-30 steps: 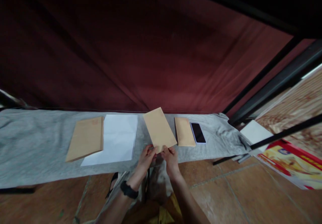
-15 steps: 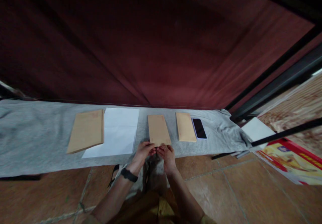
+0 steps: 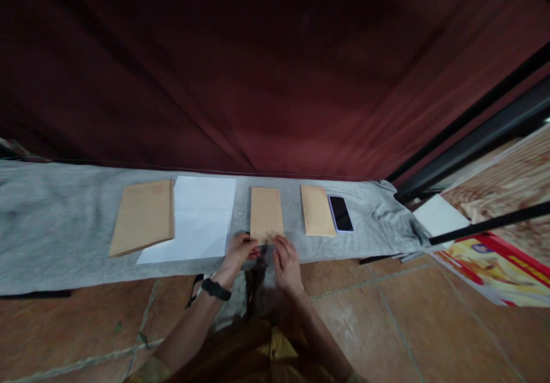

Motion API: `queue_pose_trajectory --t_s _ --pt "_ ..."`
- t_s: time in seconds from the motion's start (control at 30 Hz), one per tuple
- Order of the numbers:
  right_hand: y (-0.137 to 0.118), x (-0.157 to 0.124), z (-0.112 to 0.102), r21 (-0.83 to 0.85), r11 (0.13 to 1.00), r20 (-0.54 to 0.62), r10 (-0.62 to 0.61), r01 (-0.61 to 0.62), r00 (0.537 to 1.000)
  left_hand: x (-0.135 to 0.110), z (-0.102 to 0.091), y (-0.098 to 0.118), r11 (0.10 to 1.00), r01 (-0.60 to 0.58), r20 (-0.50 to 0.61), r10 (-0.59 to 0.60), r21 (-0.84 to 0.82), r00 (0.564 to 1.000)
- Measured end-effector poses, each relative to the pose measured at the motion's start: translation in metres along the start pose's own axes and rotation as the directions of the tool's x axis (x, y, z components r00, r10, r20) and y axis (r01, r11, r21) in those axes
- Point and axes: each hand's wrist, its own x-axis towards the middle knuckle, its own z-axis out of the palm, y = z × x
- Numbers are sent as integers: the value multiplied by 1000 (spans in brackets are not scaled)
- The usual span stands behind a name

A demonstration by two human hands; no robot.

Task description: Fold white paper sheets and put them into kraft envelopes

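A narrow brown envelope (image 3: 266, 214) lies flat on the grey cloth (image 3: 60, 222), straight ahead of me. My left hand (image 3: 239, 249), with a black watch on its wrist, has its fingers curled at the envelope's near left corner. My right hand (image 3: 285, 257) rests with fingers stretched out, the tips touching the near right corner. A second narrow brown envelope (image 3: 317, 218) lies to the right, with a dark phone (image 3: 341, 213) beside it. To the left lie a white sheet (image 3: 197, 217) and a larger brown envelope (image 3: 144, 217) overlapping its left edge.
A dark red curtain (image 3: 258, 85) hangs behind the cloth. Black metal bars (image 3: 472, 136) slant at the right, over a white sheet (image 3: 440, 217) and a colourful printed poster (image 3: 494, 265). Brown floor tiles (image 3: 387, 325) lie in front, around my knees.
The narrow envelope, held up and tilted a second ago, now lies flat and straight on the cloth. My right hand's fingers have opened out at its near edge.
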Motion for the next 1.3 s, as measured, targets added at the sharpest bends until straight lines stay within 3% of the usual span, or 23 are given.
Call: queue_pose_trajectory --t_s 0.1,0.23,0.3,0.37,0.43,0.53,0.6,0.93,1.3 --pt "1 -3 8 -211 965 121 -130 153 984 -3 3 2 997 -23 -64 28 71 998" --pt "8 -8 14 -328 922 160 -162 208 974 -13 3 2 983 -60 -129 83 173 988" --pt "9 -9 14 -347 912 179 -164 219 970 -23 3 -2 928 -122 -204 203 351 958" --pt "9 -9 13 -355 910 197 -154 217 968 -34 4 -11 742 -227 -206 443 631 873" --pt "8 -9 12 -354 913 207 -135 203 969 -42 8 -23 460 -376 -23 657 805 754" --pt "7 -8 11 -341 918 231 -125 201 965 -46 14 -40 150 -568 269 764 809 586" --pt "7 -8 9 -330 919 256 -132 215 958 -44 16 -48 50 -587 346 766 808 542" --pt "10 -13 4 -341 920 237 -113 192 965 -45 10 -60 -82 -510 408 712 856 571" --pt "16 -17 -15 -378 916 158 -78 133 984 -52 13 -59 -16 -470 347 698 882 627"
